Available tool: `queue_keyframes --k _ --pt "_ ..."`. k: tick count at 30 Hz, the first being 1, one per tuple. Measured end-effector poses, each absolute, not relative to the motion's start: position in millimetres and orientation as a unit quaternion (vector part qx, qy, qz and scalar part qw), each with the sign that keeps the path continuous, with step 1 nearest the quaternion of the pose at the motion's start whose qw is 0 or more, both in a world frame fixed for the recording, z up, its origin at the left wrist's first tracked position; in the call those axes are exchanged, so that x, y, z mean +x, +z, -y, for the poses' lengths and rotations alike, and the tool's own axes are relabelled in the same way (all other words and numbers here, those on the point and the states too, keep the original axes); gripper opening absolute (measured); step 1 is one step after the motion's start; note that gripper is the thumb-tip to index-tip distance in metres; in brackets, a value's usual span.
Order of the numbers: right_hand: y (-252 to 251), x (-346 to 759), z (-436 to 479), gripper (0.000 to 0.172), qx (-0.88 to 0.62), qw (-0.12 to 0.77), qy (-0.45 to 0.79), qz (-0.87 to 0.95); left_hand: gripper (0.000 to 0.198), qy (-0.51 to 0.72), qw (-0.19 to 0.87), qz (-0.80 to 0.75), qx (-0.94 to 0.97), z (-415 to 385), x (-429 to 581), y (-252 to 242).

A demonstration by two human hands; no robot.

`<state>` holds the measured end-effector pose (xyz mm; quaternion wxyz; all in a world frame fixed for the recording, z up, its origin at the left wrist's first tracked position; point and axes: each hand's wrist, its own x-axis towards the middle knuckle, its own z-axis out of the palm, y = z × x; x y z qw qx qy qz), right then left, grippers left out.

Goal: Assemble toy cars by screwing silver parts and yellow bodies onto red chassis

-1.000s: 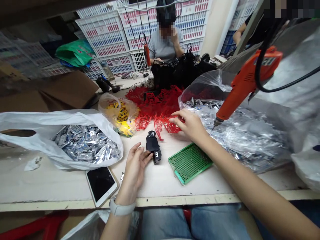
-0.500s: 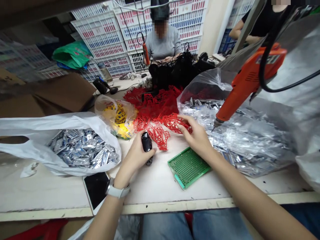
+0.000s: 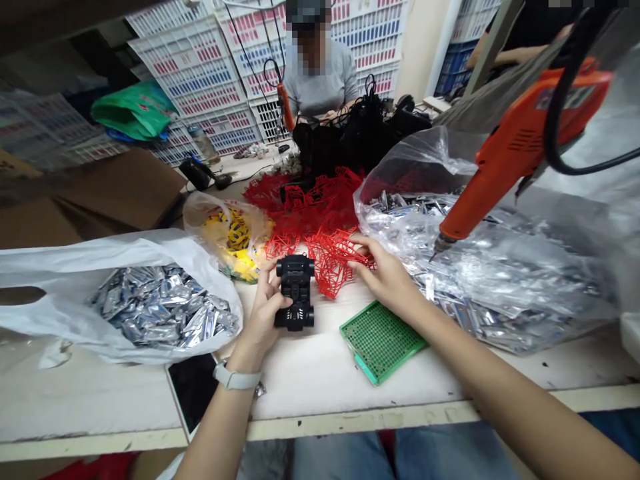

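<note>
My left hand grips a small black toy car chassis, held underside up just above the white table. My right hand reaches into a heap of red plastic frame parts, with its fingers pinched on one red piece. A green perforated tray lies flat just in front of my right hand. An orange electric screwdriver hangs tip down on a black cable over the right side.
A white bag of silver foil packets lies left, a clear bag of the same right. A bag of yellow parts, a phone, a cardboard box and stacked crates surround them. A person sits opposite behind black parts.
My left hand picked the black chassis off the table and turned it underside up. My right hand stayed on the red parts, shifting slightly and pulling a piece nearer.
</note>
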<state>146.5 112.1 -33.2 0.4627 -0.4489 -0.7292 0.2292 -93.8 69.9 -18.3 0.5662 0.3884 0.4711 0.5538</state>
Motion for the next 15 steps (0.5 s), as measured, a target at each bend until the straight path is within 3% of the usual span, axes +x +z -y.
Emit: queue_keyframes --k 5,8,15 --pt "-25 147 -109 0.030 -0.489 0.500 0.220 0.680 0.079 0.528 0.598 -0.467 0.383 -62 -77 -19" --pt "-25 149 -112 0.027 -0.493 0.476 0.216 0.695 0.077 0.502 0.607 -0.465 0.403 -59 -67 -21" --pt "-37 152 -116 0.042 -0.503 0.389 0.141 0.759 0.076 0.496 0.599 -0.468 0.419 -60 -62 -30"
